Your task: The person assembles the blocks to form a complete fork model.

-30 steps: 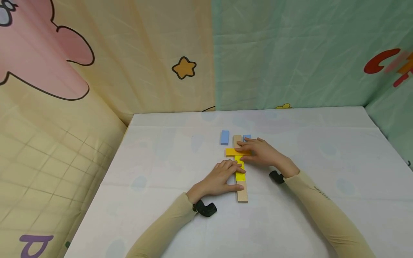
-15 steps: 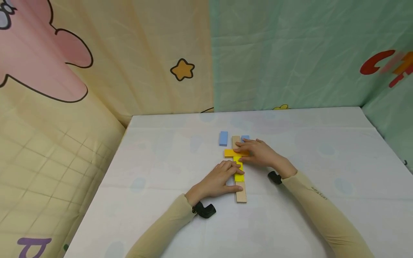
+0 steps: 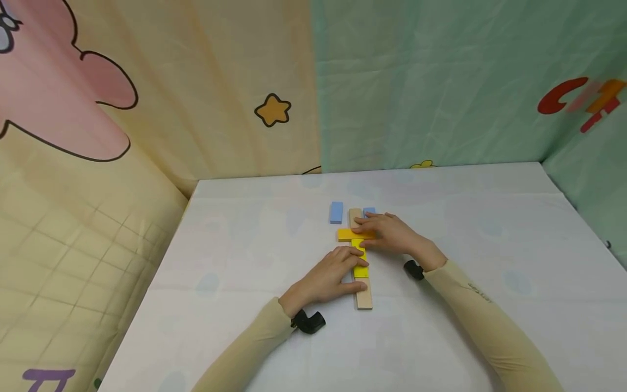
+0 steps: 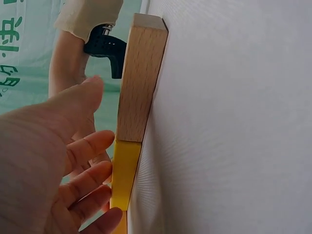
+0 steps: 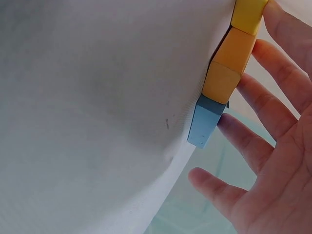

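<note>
Flat blocks form a column on the white table. A pale wooden block (image 3: 364, 299) lies at its near end, a yellow block (image 3: 361, 272) follows, then an orange block (image 3: 345, 235) set crosswise, and another wooden block (image 3: 355, 216) at the far end. My left hand (image 3: 325, 276) reaches in from the left, fingertips resting over the yellow block and thumb at the near wooden one. From the right, my right hand (image 3: 394, 234) spreads its fingers over the orange block, covering its right part. In the right wrist view, its fingertips touch the yellow, orange and blue (image 5: 204, 124) blocks.
One blue block (image 3: 336, 212) lies apart, left of the far wooden block. A second blue block (image 3: 369, 210) sits right of that wooden block, partly behind my right fingers. Patterned curtains (image 3: 235, 81) hang behind the table (image 3: 235, 228) and along its sides.
The head view shifts slightly, so everything drifts a little in the picture. Both hands keep their places on the blocks, and the blocks keep their arrangement.
</note>
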The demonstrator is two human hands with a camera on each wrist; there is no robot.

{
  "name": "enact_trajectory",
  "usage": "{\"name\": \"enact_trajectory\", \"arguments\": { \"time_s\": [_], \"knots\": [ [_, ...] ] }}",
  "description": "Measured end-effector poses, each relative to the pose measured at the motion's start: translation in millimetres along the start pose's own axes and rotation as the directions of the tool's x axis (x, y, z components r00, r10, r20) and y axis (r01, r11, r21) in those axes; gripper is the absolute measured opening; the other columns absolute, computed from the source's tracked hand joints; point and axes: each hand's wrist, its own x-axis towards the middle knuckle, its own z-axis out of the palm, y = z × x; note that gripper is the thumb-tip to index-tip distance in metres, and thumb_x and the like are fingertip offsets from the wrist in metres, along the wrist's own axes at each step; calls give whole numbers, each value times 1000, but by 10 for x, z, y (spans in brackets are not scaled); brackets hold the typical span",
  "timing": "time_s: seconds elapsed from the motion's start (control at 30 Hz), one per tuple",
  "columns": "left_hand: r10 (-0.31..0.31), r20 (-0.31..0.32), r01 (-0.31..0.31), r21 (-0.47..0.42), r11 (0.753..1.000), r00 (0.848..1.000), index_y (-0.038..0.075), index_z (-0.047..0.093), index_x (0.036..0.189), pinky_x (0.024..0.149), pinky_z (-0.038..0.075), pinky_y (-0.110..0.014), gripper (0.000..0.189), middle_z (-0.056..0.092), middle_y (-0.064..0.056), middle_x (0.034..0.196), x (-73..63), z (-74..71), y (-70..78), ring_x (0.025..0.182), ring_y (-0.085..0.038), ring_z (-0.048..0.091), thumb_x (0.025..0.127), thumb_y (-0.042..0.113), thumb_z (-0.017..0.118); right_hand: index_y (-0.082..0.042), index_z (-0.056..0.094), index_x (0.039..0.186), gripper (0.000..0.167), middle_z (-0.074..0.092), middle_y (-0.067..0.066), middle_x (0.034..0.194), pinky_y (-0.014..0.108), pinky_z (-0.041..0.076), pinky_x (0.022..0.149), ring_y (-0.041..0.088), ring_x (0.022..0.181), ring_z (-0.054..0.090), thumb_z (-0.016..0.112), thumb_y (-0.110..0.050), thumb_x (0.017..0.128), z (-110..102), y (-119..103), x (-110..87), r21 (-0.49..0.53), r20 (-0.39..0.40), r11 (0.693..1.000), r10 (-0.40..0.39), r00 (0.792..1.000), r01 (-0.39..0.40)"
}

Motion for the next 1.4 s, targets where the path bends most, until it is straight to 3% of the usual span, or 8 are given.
{"name": "enact_trajectory", "arguments": {
  "time_s": [0.2, 0.33, 0.43, 0.6, 0.7, 0.83, 1.13, 1.4],
  "knots": [
    [-15, -73, 14, -7, 1000, 997, 14, 62, 121, 105, 30, -31, 36, 50, 0, 130, 25, -36, -31, 125, -15, 39, 98, 40, 50, -13, 62, 128, 46, 46, 4, 141, 67, 20, 100, 33, 134, 32, 68, -35, 88, 11, 2, 19, -12, -5, 1000, -15, 1000, 15],
    [-89, -157, 84, -40, 996, 983, 13, 63, 118, 98, 38, -31, 29, 54, 0, 125, 56, -97, -107, 117, -15, 46, 99, 31, 51, -14, 62, 127, 45, 46, 4, 141, 67, 20, 100, 33, 134, 33, 68, -35, 88, 20, 27, 40, -18, -7, 1000, -17, 1000, 17],
    [-174, -220, 161, -77, 984, 960, 12, 64, 117, 93, 42, -33, 24, 55, -1, 123, 85, -164, -192, 114, -17, 49, 98, 24, 54, -14, 62, 128, 45, 46, 4, 141, 67, 20, 100, 33, 134, 32, 67, -35, 88, 17, 41, 50, -12, 2, 1000, -14, 1000, 14],
    [-303, -300, 288, -93, 953, 905, 11, 66, 116, 95, 42, -37, 23, 56, -4, 125, 220, -322, -383, 116, -21, 49, 97, 19, 55, -14, 60, 129, 47, 45, 4, 142, 66, 20, 101, 33, 135, 30, 67, -36, 89, -3, 47, 55, -16, 20, 1000, -1, 1000, 1],
    [-361, -313, 348, -98, 932, 878, 8, 63, 122, 99, 39, -39, 28, 54, -8, 129, 338, -425, -507, 119, -24, 48, 98, 17, 53, -13, 60, 130, 47, 44, 4, 142, 66, 20, 101, 34, 135, 29, 67, -36, 89, -17, 44, 53, -16, 24, 1000, 4, 1000, -4],
    [-424, -297, 407, -123, 905, 855, 4, 57, 130, 102, 35, -38, 33, 52, -12, 133, 500, -518, -666, 121, -27, 46, 99, 13, 50, -14, 59, 131, 47, 44, 4, 143, 66, 20, 101, 33, 136, 29, 66, -36, 89, -24, 41, 51, -15, 29, 1000, 10, 1000, -10],
    [-507, -179, 484, -156, 861, 843, 6, 49, 138, 105, 30, -38, 41, 46, -12, 140, 695, -496, -941, 126, -28, 41, 99, 20, 52, -14, 59, 131, 48, 43, 3, 143, 62, 22, 102, 33, 136, 29, 66, -37, 89, 5, 43, 49, -8, 32, 1000, -6, 999, 7],
    [-493, -182, 485, -90, 870, 851, 12, 53, 135, 104, 27, -42, 43, 47, -7, 140, 697, -421, -1015, 127, -28, 37, 97, 33, 54, -15, 59, 131, 48, 43, 3, 143, 63, 23, 102, 33, 136, 28, 65, -37, 89, 0, 32, 19, -9, 28, 1000, -8, 1000, 8]
  ]
}}
